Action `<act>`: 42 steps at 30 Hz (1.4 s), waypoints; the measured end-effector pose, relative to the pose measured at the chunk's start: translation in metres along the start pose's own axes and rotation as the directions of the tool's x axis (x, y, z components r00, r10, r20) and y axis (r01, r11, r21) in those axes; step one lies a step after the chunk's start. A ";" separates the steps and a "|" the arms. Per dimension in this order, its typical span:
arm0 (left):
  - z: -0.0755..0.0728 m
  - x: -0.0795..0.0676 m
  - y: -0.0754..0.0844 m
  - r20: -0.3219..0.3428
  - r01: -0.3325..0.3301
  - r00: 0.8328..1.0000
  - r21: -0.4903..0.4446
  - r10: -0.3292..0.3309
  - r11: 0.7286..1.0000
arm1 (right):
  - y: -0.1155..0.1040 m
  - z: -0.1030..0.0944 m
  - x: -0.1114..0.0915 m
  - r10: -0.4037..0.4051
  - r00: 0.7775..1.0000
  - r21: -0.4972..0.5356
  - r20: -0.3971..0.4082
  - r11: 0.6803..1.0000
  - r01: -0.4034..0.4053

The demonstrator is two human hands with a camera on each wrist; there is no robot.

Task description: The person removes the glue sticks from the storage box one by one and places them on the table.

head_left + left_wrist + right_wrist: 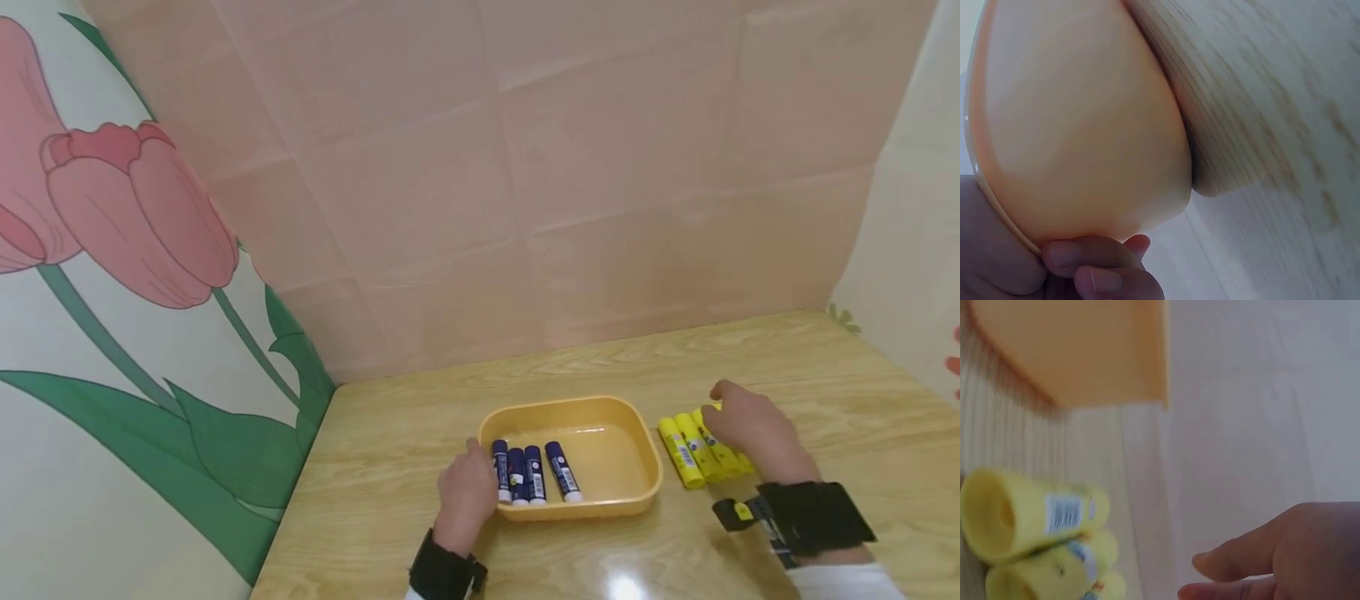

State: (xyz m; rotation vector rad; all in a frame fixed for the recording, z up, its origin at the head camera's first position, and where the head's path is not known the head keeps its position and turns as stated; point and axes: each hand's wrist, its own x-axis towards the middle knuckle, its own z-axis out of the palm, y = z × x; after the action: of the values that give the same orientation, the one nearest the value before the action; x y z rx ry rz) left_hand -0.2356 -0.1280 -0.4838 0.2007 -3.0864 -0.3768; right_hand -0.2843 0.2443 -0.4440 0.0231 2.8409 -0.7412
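Observation:
A shallow yellow-orange plastic tray [613,454] sits on the table with several dark blue glue sticks [535,475] lying in its left part, white ends toward me. My left hand [468,483] grips the tray's left side; in the left wrist view, curled fingers [1094,265] press its outer wall by the rim. Right of the tray, several yellow glue sticks [691,452] lie side by side in a row. Over the far end of that row is my right hand [756,429]. Thumb and fingers are slightly apart in the right wrist view, nothing visible between them.
The wood-grain table [375,467] meets a pinkish sheet-covered wall [420,208] at the back. A white panel painted with tulips [142,208] borders the left side, and a pale wall [922,225] the right. Dark bands wrap both wrists.

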 end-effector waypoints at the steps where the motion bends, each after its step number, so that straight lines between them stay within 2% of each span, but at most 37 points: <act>1: 0.000 0.000 0.000 -0.002 0.000 1.000 -0.003 0.000 1.000 | -0.003 0.001 0.000 -0.008 1.000 0.000 -0.006 1.000 0.008; 5: 0.000 0.001 -0.001 -0.003 -0.001 1.000 -0.002 0.001 1.000 | -0.023 0.009 -0.004 -0.057 0.998 -0.007 -0.037 0.998 0.056; 9: 0.001 0.002 -0.001 -0.005 0.001 1.000 0.004 -0.001 1.000 | -0.044 0.016 -0.013 -0.111 0.993 -0.021 -0.033 0.994 0.110; 14: 0.000 0.002 0.000 0.006 0.004 1.000 0.005 -0.004 1.000 | -0.059 0.025 -0.019 -0.139 0.990 -0.049 -0.006 0.989 0.138; 19: 0.000 0.001 0.001 0.008 0.008 1.000 -0.001 -0.008 1.000 | -0.067 0.033 -0.020 -0.105 0.991 -0.028 0.084 0.994 0.108; 24: 0.000 0.001 0.002 0.002 0.009 1.000 -0.011 -0.009 1.000 | -0.071 0.039 -0.023 -0.093 0.987 -0.020 0.135 0.995 0.097; 29: -0.001 0.001 0.002 0.010 0.013 1.000 -0.015 -0.012 1.000 | -0.075 0.040 -0.028 -0.112 0.986 -0.015 0.125 0.993 0.115; 37: -0.002 0.002 0.001 0.025 0.025 0.999 -0.015 -0.025 1.000 | -0.078 0.043 -0.030 -0.162 0.983 -0.073 0.082 0.983 0.168; 42: -0.001 0.001 0.000 0.027 0.037 0.999 -0.011 -0.037 0.999 | -0.079 0.048 -0.030 -0.142 0.984 -0.058 0.104 0.987 0.149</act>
State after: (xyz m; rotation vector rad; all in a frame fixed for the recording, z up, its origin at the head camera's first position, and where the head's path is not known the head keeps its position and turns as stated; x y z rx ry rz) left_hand -0.2361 -0.1285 -0.4825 0.2545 -3.1097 -0.4022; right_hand -0.2510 0.1535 -0.4405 -0.2274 2.7921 -0.6563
